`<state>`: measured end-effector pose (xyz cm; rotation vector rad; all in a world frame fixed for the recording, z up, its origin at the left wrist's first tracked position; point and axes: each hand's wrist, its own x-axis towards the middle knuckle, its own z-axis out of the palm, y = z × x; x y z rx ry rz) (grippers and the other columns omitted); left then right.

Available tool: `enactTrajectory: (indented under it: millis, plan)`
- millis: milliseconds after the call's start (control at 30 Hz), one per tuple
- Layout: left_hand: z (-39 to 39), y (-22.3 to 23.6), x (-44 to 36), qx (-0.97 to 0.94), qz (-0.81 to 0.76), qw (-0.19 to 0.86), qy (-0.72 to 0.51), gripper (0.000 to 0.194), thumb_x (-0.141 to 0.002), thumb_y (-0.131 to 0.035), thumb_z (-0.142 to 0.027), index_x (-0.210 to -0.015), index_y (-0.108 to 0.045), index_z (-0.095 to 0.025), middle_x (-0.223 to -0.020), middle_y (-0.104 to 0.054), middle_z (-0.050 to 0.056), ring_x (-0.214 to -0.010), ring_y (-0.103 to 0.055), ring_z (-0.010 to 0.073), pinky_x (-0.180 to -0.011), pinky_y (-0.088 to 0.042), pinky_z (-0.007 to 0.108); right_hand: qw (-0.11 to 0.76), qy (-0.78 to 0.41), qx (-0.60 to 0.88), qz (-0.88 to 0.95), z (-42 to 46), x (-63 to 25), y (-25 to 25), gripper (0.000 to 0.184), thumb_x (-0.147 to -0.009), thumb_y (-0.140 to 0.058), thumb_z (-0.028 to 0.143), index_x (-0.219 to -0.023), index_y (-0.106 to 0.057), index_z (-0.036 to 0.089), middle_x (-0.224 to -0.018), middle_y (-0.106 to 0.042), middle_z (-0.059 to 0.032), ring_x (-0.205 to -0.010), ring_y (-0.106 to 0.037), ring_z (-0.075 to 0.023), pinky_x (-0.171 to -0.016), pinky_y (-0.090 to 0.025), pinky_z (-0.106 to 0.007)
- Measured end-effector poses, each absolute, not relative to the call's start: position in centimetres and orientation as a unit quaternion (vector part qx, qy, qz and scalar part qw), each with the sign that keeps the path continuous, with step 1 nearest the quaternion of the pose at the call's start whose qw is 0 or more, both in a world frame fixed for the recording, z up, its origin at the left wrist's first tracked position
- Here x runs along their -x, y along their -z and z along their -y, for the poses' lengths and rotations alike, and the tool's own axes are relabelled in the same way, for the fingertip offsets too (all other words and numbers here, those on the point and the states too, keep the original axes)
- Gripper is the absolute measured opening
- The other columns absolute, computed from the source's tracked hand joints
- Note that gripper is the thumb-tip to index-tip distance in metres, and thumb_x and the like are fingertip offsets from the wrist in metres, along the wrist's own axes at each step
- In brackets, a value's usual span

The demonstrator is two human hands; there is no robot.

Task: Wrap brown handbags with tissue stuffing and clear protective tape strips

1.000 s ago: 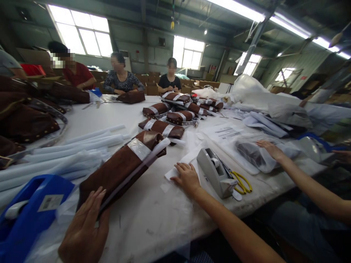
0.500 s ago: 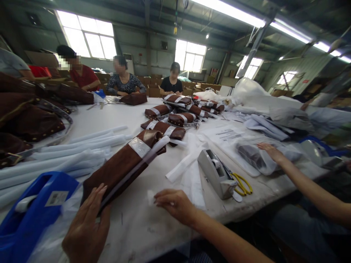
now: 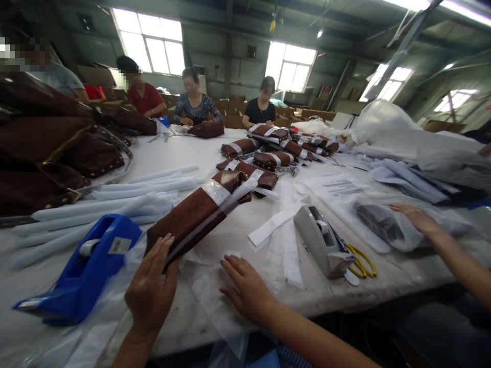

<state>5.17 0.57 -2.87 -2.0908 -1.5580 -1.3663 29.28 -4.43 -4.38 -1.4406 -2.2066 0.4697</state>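
My left hand (image 3: 152, 283) grips the near end of a folded brown leather bag (image 3: 187, 217), its fingers over the top and the thumb along the side. The bag lies aslant on the table; a band of clear tape crosses its far part and a pale wrapped strip runs along its side. Thin clear plastic (image 3: 215, 291) lies beside the bag. On that plastic rests my right hand (image 3: 247, 289), palm down with fingers stretched out and slightly apart. A blue tape dispenser (image 3: 90, 268) stands left of my left hand. To the right of my right hand is a grey tape dispenser (image 3: 322, 243).
Yellow-handled scissors (image 3: 362, 260) lie by the grey dispenser. White wrapped strips (image 3: 111, 204) lie at left, near heaped brown bags (image 3: 57, 153). Several taped bags (image 3: 274, 159) are piled ahead. A co-worker's hand (image 3: 414, 217) touches a plastic-wrapped item at right; other people sit across the table.
My right hand has gone from a pinch with a small clear piece to fingers spread on the plastic. The view has swung left; my left hand stays on the bag.
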Motion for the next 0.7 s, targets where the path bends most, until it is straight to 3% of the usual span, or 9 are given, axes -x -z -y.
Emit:
enactTrajectory:
  millis: [100, 200, 300, 367, 567, 633, 700]
  plan:
    - [-0.7, 2.3, -5.0, 0.696, 0.538, 0.096, 0.466, 0.057, -0.09, -0.064, -0.021, -0.145, -0.048, -0.028, -0.137, -0.063, 0.005, -0.123, -0.061, 0.0248, -0.105, -0.047, 0.036, 0.216, -0.135, 0.537, 0.804, 2.0, -28.2, 5.2, 0.056, -0.09, -0.058, 0.015, -0.145, -0.047, 0.018, -0.152, -0.045, -0.0133, -0.139, -0.042, -0.0272, -0.117, -0.037, -0.045]
    - [-0.8, 1.8, -4.7, 0.685, 0.548, 0.098, 0.47, 0.054, -0.091, -0.063, -0.022, -0.144, -0.049, -0.026, -0.136, -0.063, 0.006, -0.123, -0.061, 0.0246, -0.104, -0.047, 0.036, 0.16, -0.139, 0.543, 0.812, -0.7, -27.9, 4.7, 0.045, -0.09, -0.063, 0.023, -0.134, -0.059, 0.019, -0.144, -0.053, -0.013, -0.133, -0.047, -0.0289, -0.112, -0.04, -0.045]
    - [-1.0, 1.6, -4.4, 0.682, 0.546, 0.096, 0.477, 0.053, -0.092, -0.061, -0.023, -0.144, -0.049, -0.026, -0.135, -0.063, 0.006, -0.123, -0.061, 0.0241, -0.104, -0.047, 0.035, 0.104, -0.174, 0.514, 0.833, -3.3, -28.3, 3.3, 0.024, -0.091, -0.06, 0.022, -0.113, -0.071, 0.022, -0.123, -0.068, -0.0077, -0.117, -0.059, -0.0234, -0.102, -0.046, -0.036]
    - [-1.1, 1.5, -4.2, 0.683, 0.546, 0.094, 0.477, 0.053, -0.092, -0.061, -0.024, -0.144, -0.048, -0.026, -0.136, -0.063, 0.006, -0.123, -0.061, 0.0239, -0.104, -0.048, 0.035, 0.078, -0.192, 0.493, 0.845, -5.1, -28.8, 2.1, 0.022, -0.089, -0.059, 0.017, -0.102, -0.075, 0.025, -0.113, -0.073, -0.0045, -0.109, -0.064, -0.0216, -0.095, -0.049, -0.032]
    - [-1.5, 1.0, -3.9, 0.67, 0.565, 0.076, 0.476, 0.051, -0.093, -0.061, -0.028, -0.142, -0.05, -0.027, -0.136, -0.063, 0.006, -0.123, -0.061, 0.0242, -0.105, -0.047, 0.036, 0.014, -0.27, 0.485, 0.832, -13.0, -29.4, -0.9, 0.004, -0.068, -0.078, 0.02, -0.069, -0.075, 0.022, -0.068, -0.074, 0.0001, -0.066, -0.068, -0.0166, -0.07, -0.054, -0.026]
    - [-1.6, 0.8, -3.8, 0.664, 0.573, 0.069, 0.476, 0.049, -0.093, -0.061, -0.029, -0.141, -0.051, -0.027, -0.136, -0.063, 0.006, -0.123, -0.061, 0.0242, -0.106, -0.047, 0.037, 0.038, -0.284, 0.501, 0.817, -16.0, -28.9, -1.7, 0.01, -0.065, -0.08, 0.02, -0.073, -0.075, 0.021, -0.063, -0.072, 0.0019, -0.058, -0.066, -0.0138, -0.065, -0.055, -0.025]
    - [-1.8, 0.7, -3.6, 0.657, 0.578, 0.059, 0.479, 0.048, -0.093, -0.06, -0.03, -0.141, -0.052, -0.028, -0.137, -0.062, 0.005, -0.123, -0.061, 0.0239, -0.107, -0.046, 0.037, 0.108, -0.269, 0.525, 0.8, -18.4, -28.3, -2.3, 0.019, -0.072, -0.077, 0.022, -0.092, -0.075, 0.021, -0.074, -0.075, -0.0005, -0.061, -0.068, -0.0142, -0.068, -0.058, -0.028]
